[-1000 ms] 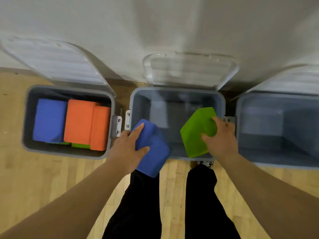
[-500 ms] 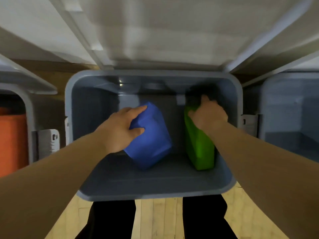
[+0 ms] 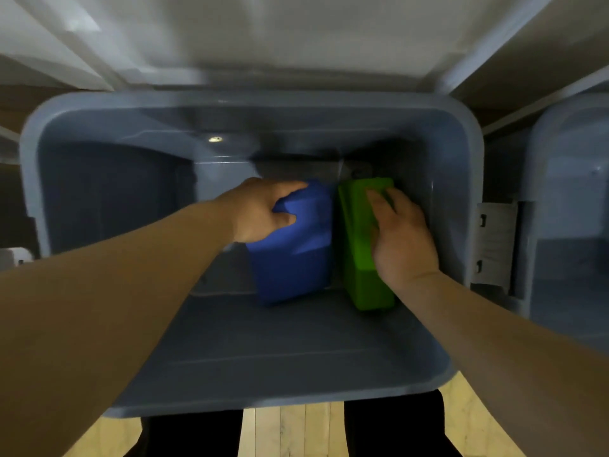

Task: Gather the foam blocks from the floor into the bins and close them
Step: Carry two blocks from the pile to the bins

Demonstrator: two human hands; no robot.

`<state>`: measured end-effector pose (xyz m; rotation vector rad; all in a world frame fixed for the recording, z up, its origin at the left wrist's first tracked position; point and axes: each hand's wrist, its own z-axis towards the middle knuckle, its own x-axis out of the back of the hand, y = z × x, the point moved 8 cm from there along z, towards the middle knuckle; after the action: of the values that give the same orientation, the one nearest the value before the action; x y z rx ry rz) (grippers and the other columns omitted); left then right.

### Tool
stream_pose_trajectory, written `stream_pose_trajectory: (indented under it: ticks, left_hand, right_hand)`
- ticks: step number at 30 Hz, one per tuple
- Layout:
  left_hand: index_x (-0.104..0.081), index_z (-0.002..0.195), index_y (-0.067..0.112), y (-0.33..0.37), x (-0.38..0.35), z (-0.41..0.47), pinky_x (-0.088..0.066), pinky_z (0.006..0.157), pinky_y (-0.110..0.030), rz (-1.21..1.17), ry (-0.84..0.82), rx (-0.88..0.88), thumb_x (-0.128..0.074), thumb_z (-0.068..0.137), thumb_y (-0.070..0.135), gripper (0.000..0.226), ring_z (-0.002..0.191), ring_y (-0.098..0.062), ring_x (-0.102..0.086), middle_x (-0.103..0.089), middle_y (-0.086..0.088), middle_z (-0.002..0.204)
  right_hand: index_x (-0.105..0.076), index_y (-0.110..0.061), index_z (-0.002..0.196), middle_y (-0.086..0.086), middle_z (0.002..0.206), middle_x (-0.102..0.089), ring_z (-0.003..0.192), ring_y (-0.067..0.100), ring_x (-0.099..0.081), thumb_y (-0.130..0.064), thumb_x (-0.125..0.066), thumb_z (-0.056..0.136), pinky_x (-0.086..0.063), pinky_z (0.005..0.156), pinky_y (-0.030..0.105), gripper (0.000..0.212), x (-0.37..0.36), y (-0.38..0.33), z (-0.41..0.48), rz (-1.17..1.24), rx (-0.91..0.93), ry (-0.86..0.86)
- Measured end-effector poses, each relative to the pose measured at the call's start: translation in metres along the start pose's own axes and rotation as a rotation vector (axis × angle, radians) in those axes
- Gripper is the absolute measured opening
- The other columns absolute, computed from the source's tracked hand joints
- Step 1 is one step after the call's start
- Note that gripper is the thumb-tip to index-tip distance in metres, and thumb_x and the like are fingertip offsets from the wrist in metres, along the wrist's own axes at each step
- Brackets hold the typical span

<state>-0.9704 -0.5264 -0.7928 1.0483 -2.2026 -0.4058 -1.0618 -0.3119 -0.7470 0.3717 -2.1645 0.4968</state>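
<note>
Both arms reach down into the grey middle bin (image 3: pixel 230 400). My left hand (image 3: pixel 260 209) grips the top corner of a blue foam block (image 3: pixel 293 258), thumb on its near face and fingers over its top. The block stands tilted on the bin floor. Right beside it a green foam block (image 3: pixel 359 275) stands on edge near the bin's right wall. My right hand (image 3: pixel 402 235) lies flat against its right face with fingers stretched toward the top. The two blocks nearly touch.
The bin's clear lid (image 3: pixel 296 37) stands open against the wall behind. Another grey bin (image 3: pixel 566 199) sits to the right, with a latch (image 3: pixel 494 242) between them. Wooden floor (image 3: pixel 293 430) and my dark trouser legs show at the bottom.
Both hands have gone from above the bin rim down to its floor. The blue block has swung right to stand next to the green one, and my right hand has flattened on the green block.
</note>
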Motion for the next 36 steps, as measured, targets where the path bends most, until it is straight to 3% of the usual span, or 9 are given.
stream_pose_trajectory:
  ticks: [3,5,9,13,16,22,27,32,36]
  left_hand:
    - [-0.035,0.155,0.045,0.005,-0.006,0.023,-0.044,0.097,-0.027,-0.007,-0.071,0.014,-0.066,0.098,0.039,0.066,0.116,-0.017,-0.055,-0.051,0.011,0.145]
    - [-0.035,0.155,0.047,0.012,-0.020,0.035,-0.042,0.108,-0.031,-0.009,-0.120,-0.005,-0.065,0.098,0.039,0.065,0.128,-0.017,-0.052,-0.049,0.012,0.151]
    - [-0.029,0.155,0.054,0.010,-0.029,0.047,-0.022,0.120,-0.062,0.198,0.037,0.044,-0.056,0.101,0.046,0.061,0.153,-0.029,-0.018,-0.023,0.007,0.167]
    - [0.005,0.157,0.057,-0.013,-0.061,0.018,-0.006,0.121,-0.069,0.191,0.030,0.235,-0.050,0.099,0.063,0.080,0.157,-0.034,0.008,0.009,0.000,0.172]
    - [0.018,0.156,0.051,0.001,-0.087,-0.019,-0.007,0.123,-0.064,0.152,-0.004,0.289,-0.044,0.099,0.068,0.086,0.157,-0.035,0.010,0.020,0.001,0.170]
    - [0.016,0.159,0.045,0.048,-0.087,-0.127,-0.013,0.124,-0.059,0.196,-0.043,0.337,-0.041,0.097,0.071,0.088,0.157,-0.036,0.006,0.016,-0.002,0.171]
    - [0.008,0.161,0.042,0.113,-0.019,-0.238,-0.008,0.125,-0.057,0.273,0.116,0.383,-0.045,0.096,0.068,0.088,0.157,-0.036,0.007,0.013,-0.004,0.172]
    - [0.011,0.161,0.042,0.166,0.047,-0.347,-0.008,0.125,-0.057,0.297,0.180,0.331,-0.045,0.096,0.069,0.090,0.157,-0.037,0.008,0.015,-0.004,0.171]
    - [0.010,0.161,0.042,0.187,0.086,-0.423,-0.008,0.125,-0.057,0.333,0.204,0.228,-0.046,0.095,0.071,0.091,0.157,-0.036,0.007,0.013,-0.006,0.172]
  right_hand:
    - [-0.033,-0.023,0.160,0.018,0.163,-0.030,0.139,0.043,-0.039,-0.006,-0.054,0.099,-0.042,0.112,0.052,0.067,-0.003,0.002,0.002,0.010,0.031,0.039]
    - [-0.031,-0.023,0.161,0.018,0.164,-0.030,0.141,0.043,-0.038,-0.004,-0.053,0.100,-0.041,0.113,0.052,0.068,-0.002,0.003,0.002,0.025,0.041,0.050]
    - [-0.025,-0.025,0.162,0.016,0.166,-0.025,0.145,0.039,-0.034,-0.006,-0.054,0.100,-0.038,0.116,0.047,0.071,-0.002,0.005,0.000,-0.023,0.045,0.035]
    - [-0.022,-0.027,0.163,0.017,0.169,-0.016,0.148,0.039,-0.029,-0.011,-0.053,0.101,-0.037,0.117,0.048,0.071,-0.005,0.001,-0.005,-0.045,0.069,-0.030]
    - [-0.015,-0.030,0.164,0.015,0.170,-0.007,0.152,0.037,-0.022,-0.021,-0.055,0.103,-0.032,0.121,0.046,0.074,-0.003,0.001,-0.018,-0.039,0.041,-0.126]
    - [-0.011,-0.030,0.164,0.013,0.170,-0.006,0.153,0.039,-0.015,-0.040,-0.063,0.097,-0.027,0.122,0.051,0.086,0.040,-0.012,-0.085,-0.009,0.003,-0.274]
    - [-0.004,-0.032,0.163,0.011,0.171,-0.003,0.155,0.037,-0.008,-0.053,-0.059,0.095,-0.025,0.123,0.052,0.091,0.111,-0.031,-0.168,0.013,-0.091,-0.312]
    - [-0.002,-0.034,0.163,0.008,0.171,-0.002,0.157,0.033,-0.006,-0.054,-0.057,0.096,-0.018,0.126,0.049,0.089,0.192,-0.059,-0.270,0.089,-0.201,-0.266]
    - [-0.005,-0.032,0.164,0.008,0.171,-0.003,0.156,0.033,-0.008,-0.055,-0.053,0.097,-0.023,0.123,0.051,0.086,0.239,-0.089,-0.351,0.167,-0.309,-0.182]
